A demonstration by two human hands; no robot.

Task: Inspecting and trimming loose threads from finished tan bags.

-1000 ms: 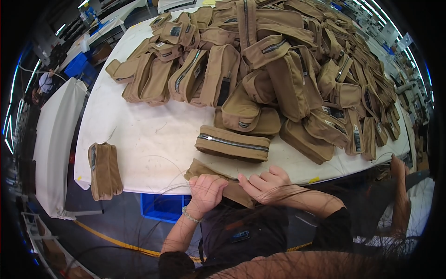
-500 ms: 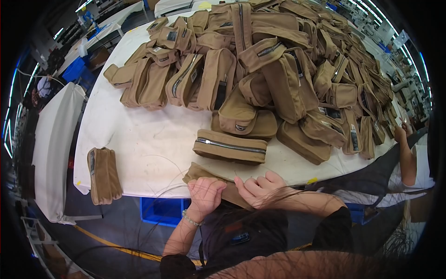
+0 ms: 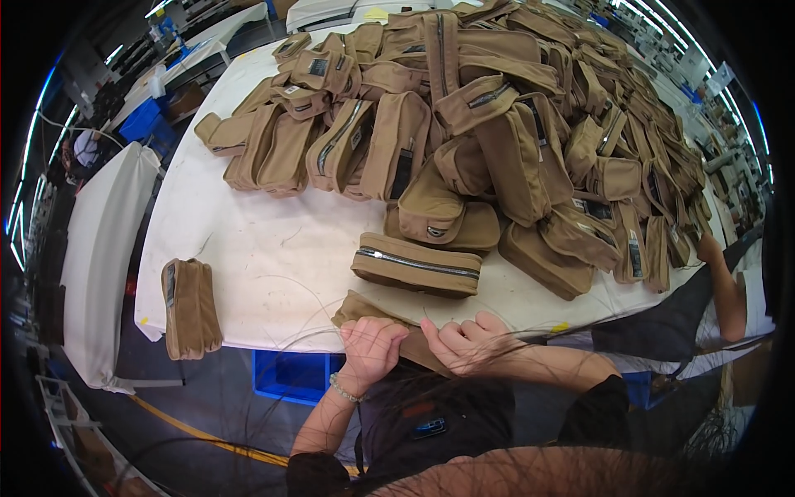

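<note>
At the near edge of the white table lies a tan fabric pouch, partly hidden by my hands and stray hair. My left hand, with a beaded bracelet at the wrist, grips it with fingers curled. Just to the right, my right hand holds the same pouch with bent fingers; what exactly its fingertips pinch is too small to tell. Beyond them lies a closed tan pouch with a silver zipper facing me. Another pouch stands alone at the front left.
A large heap of tan pouches covers the back and right. A co-worker's arm is at the right edge. Blue bins sit below the table; a white-covered stand stands left, and more tables and equipment are behind.
The co-worker's arm at the right has moved up toward the heap at the table edge. My hands stay on the pouch, with only slight finger movement.
</note>
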